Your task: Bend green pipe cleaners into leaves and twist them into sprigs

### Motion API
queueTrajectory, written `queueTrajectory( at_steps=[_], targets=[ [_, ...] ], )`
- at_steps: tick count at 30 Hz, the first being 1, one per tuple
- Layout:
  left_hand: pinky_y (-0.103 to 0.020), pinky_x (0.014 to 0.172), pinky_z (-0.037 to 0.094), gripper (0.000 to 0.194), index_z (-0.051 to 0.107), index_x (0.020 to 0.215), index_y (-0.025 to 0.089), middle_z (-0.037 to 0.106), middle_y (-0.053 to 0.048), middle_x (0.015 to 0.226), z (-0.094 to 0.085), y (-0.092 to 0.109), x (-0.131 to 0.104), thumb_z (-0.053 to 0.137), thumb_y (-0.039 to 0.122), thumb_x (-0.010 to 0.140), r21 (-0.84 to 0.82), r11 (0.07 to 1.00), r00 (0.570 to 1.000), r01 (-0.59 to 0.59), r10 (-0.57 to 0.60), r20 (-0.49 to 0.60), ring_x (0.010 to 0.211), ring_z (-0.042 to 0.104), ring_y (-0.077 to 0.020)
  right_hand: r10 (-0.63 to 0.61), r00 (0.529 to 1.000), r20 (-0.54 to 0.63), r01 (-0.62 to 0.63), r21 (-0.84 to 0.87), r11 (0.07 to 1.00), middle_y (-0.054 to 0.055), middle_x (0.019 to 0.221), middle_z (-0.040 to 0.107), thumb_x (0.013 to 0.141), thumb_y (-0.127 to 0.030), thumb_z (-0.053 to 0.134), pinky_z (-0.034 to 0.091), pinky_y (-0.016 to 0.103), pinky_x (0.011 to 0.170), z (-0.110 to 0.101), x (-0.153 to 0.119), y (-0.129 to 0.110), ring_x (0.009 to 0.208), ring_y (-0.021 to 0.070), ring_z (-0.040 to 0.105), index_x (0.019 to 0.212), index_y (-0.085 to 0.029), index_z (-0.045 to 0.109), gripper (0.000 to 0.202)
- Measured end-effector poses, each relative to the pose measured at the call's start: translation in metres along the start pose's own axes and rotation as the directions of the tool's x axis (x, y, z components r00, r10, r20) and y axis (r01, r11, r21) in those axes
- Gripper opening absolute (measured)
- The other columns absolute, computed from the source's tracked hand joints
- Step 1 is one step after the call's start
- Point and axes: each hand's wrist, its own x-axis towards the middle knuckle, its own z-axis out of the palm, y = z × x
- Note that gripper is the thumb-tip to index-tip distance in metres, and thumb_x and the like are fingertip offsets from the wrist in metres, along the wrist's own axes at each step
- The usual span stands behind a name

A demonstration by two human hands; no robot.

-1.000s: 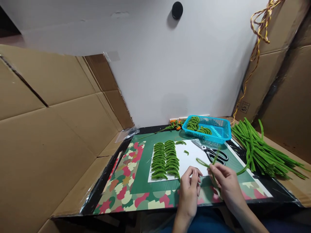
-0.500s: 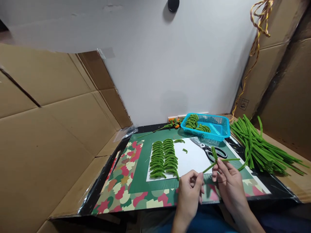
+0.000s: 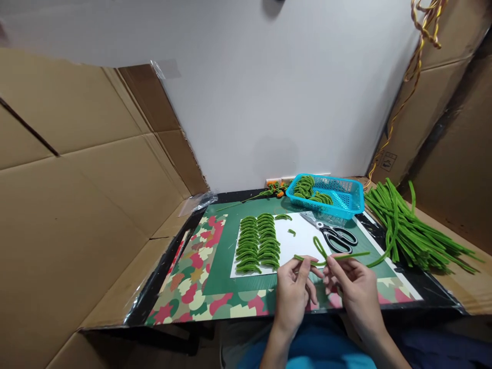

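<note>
A green fuzzy stem [image 3: 319,247] is bent into a narrow upright loop, with its two ends spreading left and right. My left hand [image 3: 295,287] pinches the left end between thumb and fingers. The base of the loop is pinched by my right hand [image 3: 351,287], and the other end sticks out beyond it to the right. Both hands are over the front edge of the white sheet [image 3: 295,241], where curved green pieces [image 3: 248,243] lie in two columns. Black-handled scissors [image 3: 332,233] rest just behind my right hand.
A blue basket [image 3: 348,210] with curved green pieces stands at the back. On the right lies a large bundle of green stems [image 3: 407,230]. Orange flowers [image 3: 275,188] are behind the green mat [image 3: 221,256]. Cardboard panels [image 3: 96,205] flank the table.
My left hand has come up and now pinches the stem's left end. My right hand has moved left, and the loop leans left and looks wider. The view has shifted slightly.
</note>
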Motion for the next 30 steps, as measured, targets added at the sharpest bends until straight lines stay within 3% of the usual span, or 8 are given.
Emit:
queueTrajectory(
  at_steps=[6, 11, 13, 16, 18, 21, 24, 30],
  targets=[
    [-0.017, 0.031, 0.023, 0.054, 0.067, 0.080, 0.013, 0.055, 0.002, 0.041, 0.001, -0.002, -0.002, 0.061, 0.065, 0.096, 0.049, 0.998, 0.984, -0.026, 0.034, -0.173, 0.025, 0.039, -0.0069, 0.016, 0.983, 0.184, 0.026, -0.223, 0.974, 0.005, 0.068, 0.071, 0.088, -0.050, 0.080, 0.055, 0.027, 0.043, -0.002, -0.003, 0.001, 0.047, 0.0172, 0.063, 0.096, -0.015, 0.074, 0.036],
    [-0.019, 0.036, 0.024, 0.052, 0.066, 0.072, 0.016, 0.049, 0.005, 0.044, 0.000, -0.004, -0.001, 0.063, 0.060, 0.097, 0.136, 0.989, 0.975, -0.065, 0.092, -0.201, 0.032, 0.038, -0.0069, -0.024, 0.977, 0.213, 0.100, -0.352, 0.930, 0.006, 0.068, 0.072, 0.094, -0.050, 0.073, 0.055, 0.026, 0.048, -0.005, -0.007, 0.009, 0.053, 0.0182, 0.065, 0.098, -0.015, 0.073, 0.035],
    [-0.020, 0.043, 0.031, 0.049, 0.070, 0.070, 0.015, 0.052, 0.003, 0.051, -0.001, -0.003, 0.002, 0.067, 0.055, 0.097, 0.180, 0.975, 0.966, -0.130, 0.165, -0.201, 0.043, 0.045, -0.0082, -0.010, 0.971, 0.239, 0.105, -0.389, 0.915, 0.006, 0.068, 0.071, 0.096, -0.051, 0.071, 0.055, 0.026, 0.050, -0.006, -0.006, 0.009, 0.056, 0.0190, 0.067, 0.097, -0.015, 0.073, 0.035],
    [-0.022, 0.062, 0.046, 0.037, 0.082, 0.084, 0.014, 0.068, -0.006, 0.080, -0.002, -0.002, 0.004, 0.069, 0.047, 0.097, 0.236, 0.948, 0.952, -0.212, 0.255, -0.171, 0.073, 0.063, -0.0155, 0.035, 0.972, 0.234, 0.056, -0.371, 0.927, 0.005, 0.066, 0.070, 0.094, -0.054, 0.071, 0.053, 0.026, 0.046, -0.006, -0.002, 0.006, 0.052, 0.0181, 0.063, 0.095, -0.015, 0.072, 0.039],
    [-0.024, 0.069, 0.050, 0.034, 0.085, 0.097, 0.016, 0.071, -0.009, 0.094, -0.001, -0.002, 0.005, 0.067, 0.044, 0.098, 0.244, 0.944, 0.960, -0.222, 0.255, -0.114, 0.086, 0.066, -0.0191, 0.061, 0.974, 0.219, 0.018, -0.343, 0.939, 0.005, 0.066, 0.068, 0.091, -0.056, 0.073, 0.051, 0.025, 0.043, -0.006, 0.001, 0.003, 0.049, 0.0170, 0.061, 0.092, -0.015, 0.071, 0.041],
    [-0.024, 0.066, 0.050, 0.034, 0.086, 0.100, 0.016, 0.071, -0.008, 0.090, -0.001, -0.003, 0.006, 0.067, 0.044, 0.098, 0.216, 0.952, 0.973, -0.215, 0.227, -0.032, 0.078, 0.066, -0.0178, 0.086, 0.974, 0.209, -0.013, -0.327, 0.945, 0.004, 0.064, 0.067, 0.088, -0.059, 0.075, 0.050, 0.025, 0.043, -0.003, 0.005, 0.002, 0.048, 0.0167, 0.060, 0.086, -0.016, 0.070, 0.044],
    [-0.024, 0.067, 0.051, 0.030, 0.087, 0.092, 0.016, 0.068, -0.005, 0.079, -0.005, -0.005, 0.010, 0.073, 0.043, 0.093, 0.200, 0.951, 0.968, -0.236, 0.249, -0.041, 0.072, 0.064, -0.0168, 0.082, 0.968, 0.235, 0.005, -0.346, 0.938, 0.003, 0.064, 0.066, 0.092, -0.059, 0.070, 0.046, 0.024, 0.042, 0.001, 0.008, 0.002, 0.048, 0.0157, 0.058, 0.084, -0.016, 0.069, 0.043],
    [-0.023, 0.065, 0.048, 0.023, 0.087, 0.090, 0.019, 0.066, -0.002, 0.071, -0.010, -0.006, 0.017, 0.078, 0.040, 0.090, 0.284, 0.911, 0.941, -0.298, 0.331, -0.075, 0.069, 0.059, -0.0156, -0.069, 0.929, 0.364, 0.265, -0.524, 0.809, 0.002, 0.067, 0.066, 0.107, -0.037, 0.048, 0.043, 0.025, 0.058, 0.011, 0.011, 0.002, 0.058, 0.0152, 0.058, 0.082, -0.019, 0.067, 0.036]
  ],
)
